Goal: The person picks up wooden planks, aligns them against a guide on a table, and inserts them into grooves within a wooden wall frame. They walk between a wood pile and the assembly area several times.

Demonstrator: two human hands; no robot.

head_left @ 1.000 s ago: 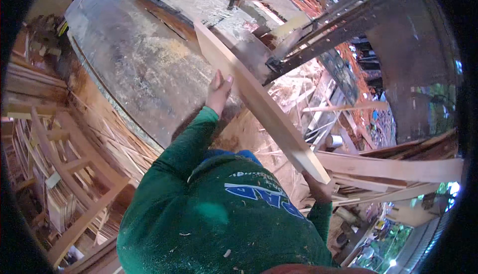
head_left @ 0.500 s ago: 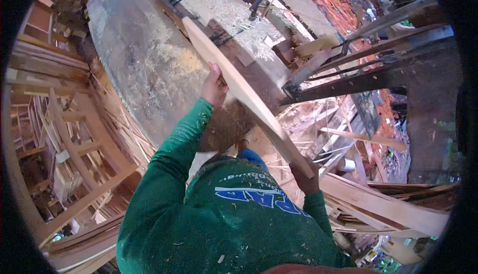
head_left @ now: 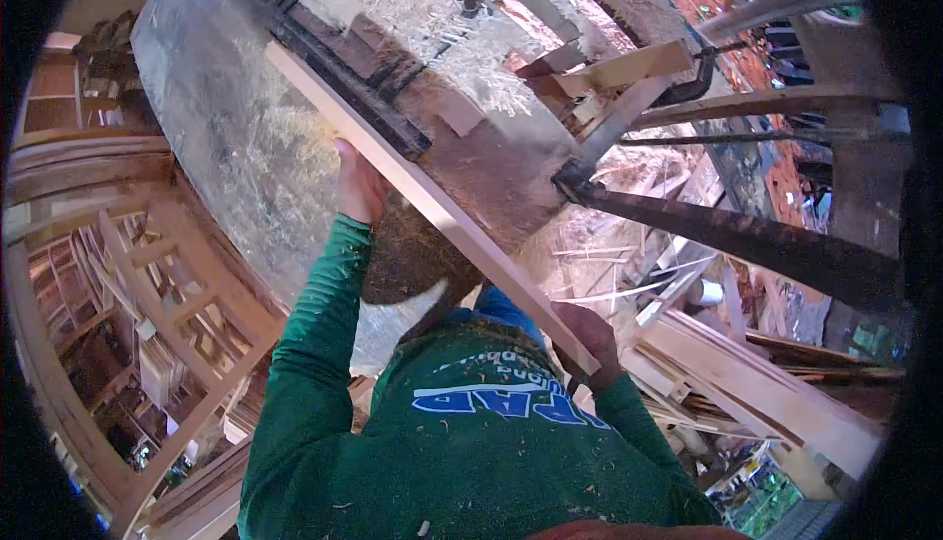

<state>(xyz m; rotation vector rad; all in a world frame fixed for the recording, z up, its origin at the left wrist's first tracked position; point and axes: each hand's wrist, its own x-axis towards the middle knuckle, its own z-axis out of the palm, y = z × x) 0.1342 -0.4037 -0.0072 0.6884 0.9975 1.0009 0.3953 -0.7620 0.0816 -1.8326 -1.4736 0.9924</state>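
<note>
A long pale wooden board (head_left: 435, 208) runs slantwise from far left to near right, gripped in both my hands. My left hand (head_left: 361, 185) is closed on its left edge around mid-length, with the thumb pointing up along the side. Around the near end, my right hand (head_left: 586, 337) is closed, its fingers partly hidden by the board. The board's far part is over a dusty grey worktable (head_left: 221, 98), beside a dark straight bar (head_left: 344, 86) fixed on the tabletop. Whether board and bar touch, I cannot tell.
Wood shavings (head_left: 491, 79) cover the far tabletop. Dark beams (head_left: 727, 231) jut out on the right, near a short wood block (head_left: 638, 67). Stacked planks (head_left: 747, 378) lie at lower right; wooden frames (head_left: 187, 285) stand on the left.
The board has shifted left and nearer to me, and its far end now lies alongside the dark bar. Both hands moved left with it, keeping hold. The view has also shifted somewhat.
</note>
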